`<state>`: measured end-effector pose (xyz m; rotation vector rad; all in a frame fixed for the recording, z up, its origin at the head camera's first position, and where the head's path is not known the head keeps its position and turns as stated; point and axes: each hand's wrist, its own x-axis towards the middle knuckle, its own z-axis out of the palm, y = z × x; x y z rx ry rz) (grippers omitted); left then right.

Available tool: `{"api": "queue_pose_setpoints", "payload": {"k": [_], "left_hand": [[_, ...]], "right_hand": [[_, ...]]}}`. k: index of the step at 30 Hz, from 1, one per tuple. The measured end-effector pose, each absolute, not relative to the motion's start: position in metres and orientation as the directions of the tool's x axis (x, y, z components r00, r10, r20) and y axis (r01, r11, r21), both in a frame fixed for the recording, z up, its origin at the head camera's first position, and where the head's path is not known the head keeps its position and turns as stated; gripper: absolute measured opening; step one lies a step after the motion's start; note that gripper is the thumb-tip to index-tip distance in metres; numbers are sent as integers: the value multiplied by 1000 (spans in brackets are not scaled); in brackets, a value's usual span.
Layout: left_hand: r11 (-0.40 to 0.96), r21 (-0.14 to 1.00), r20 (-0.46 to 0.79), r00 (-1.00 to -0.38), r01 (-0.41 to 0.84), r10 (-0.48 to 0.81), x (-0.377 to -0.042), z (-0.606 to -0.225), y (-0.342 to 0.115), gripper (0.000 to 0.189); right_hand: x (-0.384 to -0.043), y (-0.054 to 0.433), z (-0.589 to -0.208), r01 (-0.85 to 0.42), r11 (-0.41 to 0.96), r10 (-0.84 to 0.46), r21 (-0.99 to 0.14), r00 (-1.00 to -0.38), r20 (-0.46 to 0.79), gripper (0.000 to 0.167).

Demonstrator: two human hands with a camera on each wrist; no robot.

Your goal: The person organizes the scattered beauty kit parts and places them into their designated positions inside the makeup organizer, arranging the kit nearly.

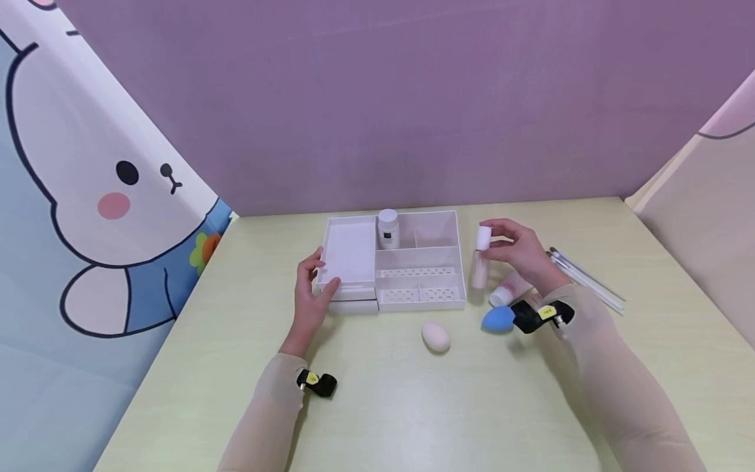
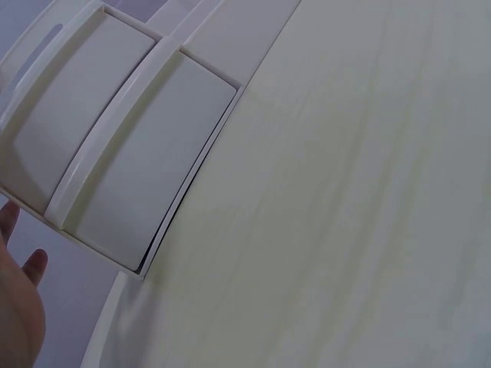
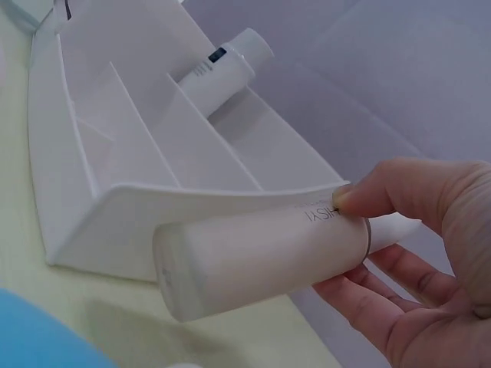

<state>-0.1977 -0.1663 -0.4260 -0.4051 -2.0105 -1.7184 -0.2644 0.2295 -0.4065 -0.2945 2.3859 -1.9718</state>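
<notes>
A white desktop organizer [image 1: 420, 261] stands near the back of the table, with drawers [image 2: 153, 153] on its left side. My left hand [image 1: 310, 292] rests against the organizer's left edge, its thumb at the front corner. Just right of the organizer, my right hand [image 1: 519, 252] pinches a pale pink bottle with a white cap [image 3: 261, 257] near its neck. In the head view the bottle is upright, held beside the organizer's right wall. A white bottle [image 1: 388, 229] with a dark label patch stands in a rear compartment.
A pale pink makeup sponge [image 1: 436, 336] lies in front of the organizer. Under the right wrist are a blue makeup sponge [image 1: 497, 319] and a pink tube [image 1: 510, 289] with a white cap. Several thin sticks [image 1: 586, 278], perhaps brushes, lie further right. A purple wall backs the table.
</notes>
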Motion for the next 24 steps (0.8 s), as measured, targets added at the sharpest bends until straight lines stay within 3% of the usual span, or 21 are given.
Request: {"api": "queue_pose_setpoints", "payload": {"k": [10, 24], "left_hand": [[185, 848, 515, -854, 496, -73, -196, -423, -165, 37], [183, 843, 525, -848, 506, -74, -197, -424, -166, 37]], "right_hand": [[-260, 219, -388, -118, 247, -149, -962, -985, 83, 55], [-257, 202, -366, -102, 244, -130, -964, -989, 72, 61]]}}
